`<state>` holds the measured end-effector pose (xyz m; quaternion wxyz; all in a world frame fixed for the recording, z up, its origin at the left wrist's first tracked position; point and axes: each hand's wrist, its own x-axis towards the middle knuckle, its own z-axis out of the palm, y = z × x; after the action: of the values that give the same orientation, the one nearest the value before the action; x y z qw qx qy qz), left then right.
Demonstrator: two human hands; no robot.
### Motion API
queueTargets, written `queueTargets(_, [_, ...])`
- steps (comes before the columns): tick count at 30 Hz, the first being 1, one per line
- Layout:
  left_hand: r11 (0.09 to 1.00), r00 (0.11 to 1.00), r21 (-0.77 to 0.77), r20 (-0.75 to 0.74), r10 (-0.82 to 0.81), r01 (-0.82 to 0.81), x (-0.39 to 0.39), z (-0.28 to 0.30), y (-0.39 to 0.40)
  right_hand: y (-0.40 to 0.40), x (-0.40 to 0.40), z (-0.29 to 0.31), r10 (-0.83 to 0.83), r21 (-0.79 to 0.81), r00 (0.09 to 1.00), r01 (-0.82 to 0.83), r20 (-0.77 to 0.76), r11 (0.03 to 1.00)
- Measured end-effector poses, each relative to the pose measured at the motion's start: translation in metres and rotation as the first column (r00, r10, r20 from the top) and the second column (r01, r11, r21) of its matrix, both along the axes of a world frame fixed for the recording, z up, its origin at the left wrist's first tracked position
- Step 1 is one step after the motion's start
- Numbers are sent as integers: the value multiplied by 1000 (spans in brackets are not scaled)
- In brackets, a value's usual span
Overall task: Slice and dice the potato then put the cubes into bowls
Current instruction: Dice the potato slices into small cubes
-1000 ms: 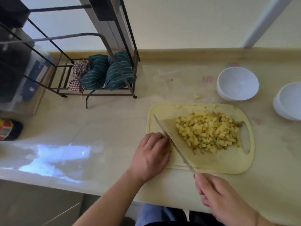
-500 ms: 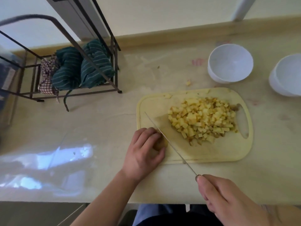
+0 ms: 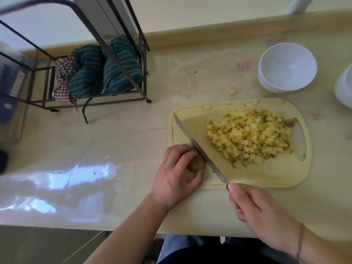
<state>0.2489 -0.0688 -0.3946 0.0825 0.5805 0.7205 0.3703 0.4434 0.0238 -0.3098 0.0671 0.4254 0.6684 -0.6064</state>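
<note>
A pale yellow cutting board lies on the counter with a heap of diced potato cubes on its right half. My left hand grips a small brown potato piece at the board's near-left corner. My right hand holds a long knife by its handle, the blade lying diagonally across the board right against that piece. Two white bowls stand empty behind the board, one at the back right and another cut off by the right edge.
A dark wire rack holding green striped and checked cloths stands at the back left. A stray potato bit lies on the counter behind the board. The counter's front edge runs just below my wrists.
The potato piece under my left hand now shows between thumb and fingers. The knife blade has shifted up against it. The camera has tilted, so the whole scene shifted in the frame.
</note>
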Motion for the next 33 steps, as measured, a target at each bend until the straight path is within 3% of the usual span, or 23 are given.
queueTargets(5, [1000, 1000, 21, 19, -9, 9, 1, 1, -3, -3, 9, 14, -39, -147, 999, 42, 25, 988])
queueTargets(9, [1000, 1000, 7, 1, -7, 7, 1, -1, -3, -8, 14, 15, 6, -12, 1000, -5, 29, 1000])
queueTargets(33, [999, 999, 3, 30, -39, 39, -2, 2, 0, -21, 30, 30, -11, 13, 991, 9, 132, 1000])
